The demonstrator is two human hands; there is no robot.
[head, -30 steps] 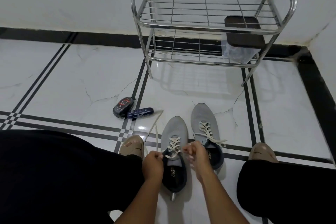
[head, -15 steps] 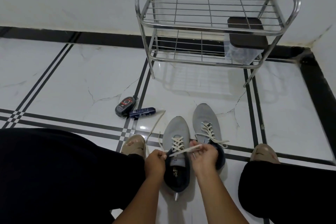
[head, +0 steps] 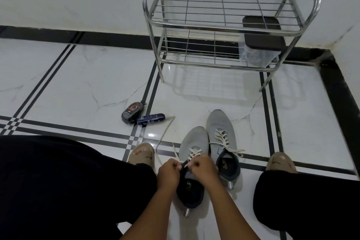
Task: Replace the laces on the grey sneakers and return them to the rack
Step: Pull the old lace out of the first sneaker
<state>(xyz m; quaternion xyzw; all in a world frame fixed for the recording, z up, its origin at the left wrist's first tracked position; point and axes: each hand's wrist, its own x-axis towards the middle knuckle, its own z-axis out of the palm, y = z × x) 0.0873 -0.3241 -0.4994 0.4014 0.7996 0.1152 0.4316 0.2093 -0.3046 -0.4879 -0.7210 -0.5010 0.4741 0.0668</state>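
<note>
A: Quick pass, biggest first. Steel rack (head: 231, 25) at 12 o'clock against the wall, both wire shelves without shoes; only a clear tub with a dark lid (head: 262, 45) sits on the lower shelf's right end.

B: So the return step isn't done. Sneakers?

A: Both on the floor tiles, toes toward the rack. Right sneaker (head: 221, 138) at about 5 o'clock of centre, cream lace crossed through its eyelets, ends lying loose, so untied as far as I can see. Left sneaker (head: 191, 163) touches it at its 9 o'clock side, a little nearer the person.

B: Laced too?

A: Partly. A few crossings show at the front, upper eyelets hidden by the hands. Long lace tail (head: 165, 132) trails off toward 10 o'clock.

B: Hands?

A: Left hand (head: 168, 173) and right hand (head: 202, 169) both curled over the tongue of the left sneaker, fingertips pinching the lace there. Exact eyelet: can't tell.

B: Extras?

A: Dark polish tin (head: 132, 112) and a small blue tube (head: 151, 119) at 9 o'clock of the shoes.

B: Progress call?

A: Past halfway, I'd judge: finish the left, tie both, rack them.
</note>
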